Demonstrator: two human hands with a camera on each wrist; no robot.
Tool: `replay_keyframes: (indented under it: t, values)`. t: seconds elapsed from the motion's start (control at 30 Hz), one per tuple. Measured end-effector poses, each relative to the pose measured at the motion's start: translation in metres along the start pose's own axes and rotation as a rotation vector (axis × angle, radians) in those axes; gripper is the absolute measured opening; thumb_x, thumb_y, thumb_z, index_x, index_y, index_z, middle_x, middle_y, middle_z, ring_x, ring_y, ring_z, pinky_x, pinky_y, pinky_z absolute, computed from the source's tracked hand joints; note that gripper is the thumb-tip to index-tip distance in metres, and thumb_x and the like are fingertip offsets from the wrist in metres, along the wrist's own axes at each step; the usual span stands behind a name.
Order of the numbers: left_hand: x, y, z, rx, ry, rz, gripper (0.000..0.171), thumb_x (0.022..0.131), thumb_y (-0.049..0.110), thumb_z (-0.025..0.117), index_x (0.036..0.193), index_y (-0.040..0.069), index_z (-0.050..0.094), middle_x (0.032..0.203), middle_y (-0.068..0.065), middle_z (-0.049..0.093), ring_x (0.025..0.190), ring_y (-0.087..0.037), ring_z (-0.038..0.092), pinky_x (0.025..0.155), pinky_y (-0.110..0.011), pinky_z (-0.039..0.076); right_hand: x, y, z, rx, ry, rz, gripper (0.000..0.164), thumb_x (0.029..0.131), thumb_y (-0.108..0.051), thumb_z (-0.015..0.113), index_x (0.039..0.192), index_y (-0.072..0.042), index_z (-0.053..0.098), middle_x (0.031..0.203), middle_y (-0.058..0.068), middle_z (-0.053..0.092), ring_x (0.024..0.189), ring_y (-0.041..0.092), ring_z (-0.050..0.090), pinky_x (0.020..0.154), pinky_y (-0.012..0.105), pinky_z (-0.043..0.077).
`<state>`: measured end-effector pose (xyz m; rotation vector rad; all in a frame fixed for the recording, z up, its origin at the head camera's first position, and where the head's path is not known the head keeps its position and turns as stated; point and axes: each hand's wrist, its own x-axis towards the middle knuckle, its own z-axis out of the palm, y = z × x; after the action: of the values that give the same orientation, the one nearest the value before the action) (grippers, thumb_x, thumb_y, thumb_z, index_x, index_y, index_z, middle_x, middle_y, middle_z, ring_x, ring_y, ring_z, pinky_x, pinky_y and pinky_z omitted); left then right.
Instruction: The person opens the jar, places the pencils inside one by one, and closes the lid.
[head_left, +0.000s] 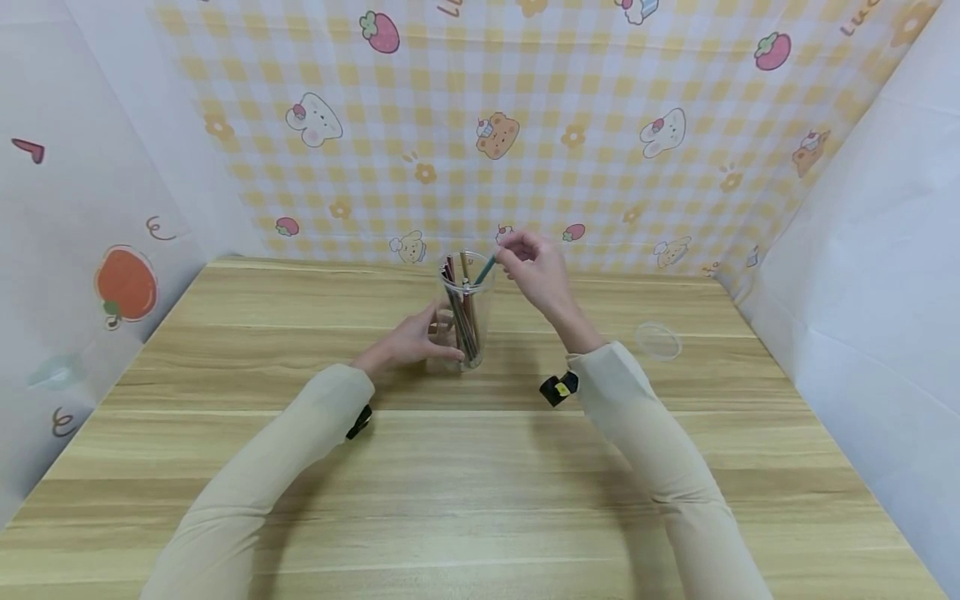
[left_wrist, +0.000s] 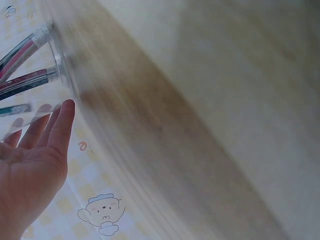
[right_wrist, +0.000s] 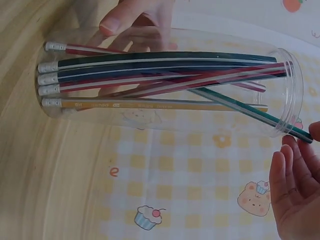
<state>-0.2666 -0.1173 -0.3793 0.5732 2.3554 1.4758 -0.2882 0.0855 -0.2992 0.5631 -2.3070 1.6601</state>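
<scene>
A tall clear plastic jar [head_left: 486, 321] stands upright on the wooden table, several pencils inside. My left hand [head_left: 411, 340] holds it low down, thumb across the near side and fingers behind. At the rim my right hand [head_left: 542, 271] pinches the end of a green pencil [head_left: 485, 269]. That pencil slants out over the rim, its lower part within the jar, as the right wrist view shows. Red pencils, dark pencils and a yellow pencil [right_wrist: 165, 104] lean in the jar, eraser ends down. In the left wrist view only part of the jar and left hand [left_wrist: 37, 160] appears.
A clear round lid [head_left: 658, 341] lies on the wooden table [head_left: 465, 492] to the right of the jar. Behind the table hangs a yellow checked cloth [head_left: 450, 92] with cartoon prints. White sheets flank both sides.
</scene>
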Motion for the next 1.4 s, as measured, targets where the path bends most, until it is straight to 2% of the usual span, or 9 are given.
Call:
replay_keyframes:
  t: [0.2, 0.43, 0.57, 0.67, 0.83, 1.0, 1.2, 1.23, 1.4]
  values:
    - [-0.002, 0.004, 0.000, -0.002, -0.003, 0.000, 0.081, 0.072, 0.012, 0.073, 0.136, 0.013, 0.025, 0.127, -0.019, 0.042, 0.115, -0.031, 0.039, 0.099, -0.045, 0.026, -0.006, -0.006, 0.002, -0.066, -0.042, 0.022, 0.021, 0.084, -0.017, 0.060, 0.092, 0.002, 0.063, 0.083, 0.008, 0.059, 0.073, 0.024, 0.054, 0.060, 0.029, 0.049]
    - [0.015, -0.027, 0.001, 0.046, 0.022, 0.027, 0.085, 0.067, 0.026, 0.077, 0.134, 0.021, 0.027, 0.127, -0.013, 0.044, 0.114, -0.026, 0.042, 0.098, -0.043, 0.029, -0.018, -0.023, 0.005, -0.051, -0.083, 0.008, 0.017, 0.084, -0.007, 0.059, 0.094, 0.005, 0.063, 0.095, 0.013, 0.053, 0.080, 0.024, 0.053, 0.064, 0.034, 0.051]
    - [0.015, -0.026, 0.001, 0.042, 0.011, 0.023, 0.084, 0.067, 0.026, 0.077, 0.134, 0.017, 0.027, 0.128, -0.015, 0.043, 0.114, -0.026, 0.042, 0.098, -0.041, 0.030, -0.019, -0.022, 0.005, -0.022, -0.105, 0.004, 0.017, 0.084, -0.005, 0.058, 0.097, 0.005, 0.063, 0.100, 0.014, 0.052, 0.081, 0.027, 0.053, 0.066, 0.041, 0.050]
    - [0.010, -0.017, 0.000, 0.025, 0.001, 0.017, 0.082, 0.069, 0.022, 0.076, 0.134, 0.015, 0.027, 0.128, -0.017, 0.042, 0.115, -0.029, 0.041, 0.098, -0.043, 0.028, -0.014, -0.009, 0.005, 0.042, -0.105, 0.036, 0.021, 0.085, -0.009, 0.057, 0.101, 0.005, 0.061, 0.105, 0.012, 0.052, 0.083, 0.025, 0.053, 0.068, 0.039, 0.051]
    - [0.001, -0.001, -0.001, 0.017, -0.012, 0.002, 0.079, 0.071, 0.016, 0.075, 0.134, 0.010, 0.027, 0.128, -0.021, 0.040, 0.115, -0.032, 0.039, 0.098, -0.045, 0.027, -0.005, 0.010, 0.003, 0.145, -0.035, 0.098, 0.024, 0.087, -0.017, 0.056, 0.102, 0.001, 0.060, 0.102, 0.006, 0.056, 0.084, 0.018, 0.052, 0.069, 0.030, 0.050]
    - [-0.001, 0.005, 0.000, 0.031, -0.014, -0.004, 0.077, 0.072, 0.015, 0.074, 0.134, 0.009, 0.027, 0.129, -0.020, 0.040, 0.116, -0.031, 0.039, 0.099, -0.042, 0.028, -0.002, 0.012, -0.007, 0.217, 0.041, 0.097, 0.022, 0.088, -0.014, 0.054, 0.101, 0.003, 0.059, 0.095, 0.010, 0.057, 0.080, 0.015, 0.052, 0.068, 0.027, 0.050]
    - [0.000, 0.003, 0.000, 0.024, -0.015, -0.006, 0.079, 0.072, 0.016, 0.074, 0.134, 0.010, 0.026, 0.129, -0.020, 0.039, 0.117, -0.031, 0.038, 0.099, -0.042, 0.027, 0.003, 0.020, -0.030, 0.283, 0.120, 0.116, 0.017, 0.087, -0.013, 0.055, 0.097, 0.000, 0.059, 0.103, 0.012, 0.058, 0.084, 0.020, 0.052, 0.073, 0.032, 0.049]
    - [0.000, 0.002, 0.000, 0.023, -0.016, -0.006, 0.079, 0.072, 0.016, 0.074, 0.134, 0.010, 0.026, 0.129, -0.020, 0.039, 0.117, -0.031, 0.038, 0.099, -0.042, 0.027, 0.010, 0.040, -0.036, 0.336, 0.117, 0.099, 0.016, 0.086, -0.016, 0.057, 0.094, -0.003, 0.061, 0.100, 0.010, 0.059, 0.081, 0.018, 0.053, 0.070, 0.030, 0.050]
    - [-0.001, 0.003, 0.000, 0.028, -0.015, -0.005, 0.079, 0.072, 0.017, 0.074, 0.135, 0.010, 0.026, 0.129, -0.020, 0.039, 0.117, -0.031, 0.038, 0.099, -0.042, 0.027, 0.009, 0.054, -0.062, 0.361, 0.176, 0.113, 0.017, 0.086, -0.019, 0.058, 0.092, -0.004, 0.062, 0.094, 0.008, 0.059, 0.078, 0.016, 0.053, 0.068, 0.028, 0.050]
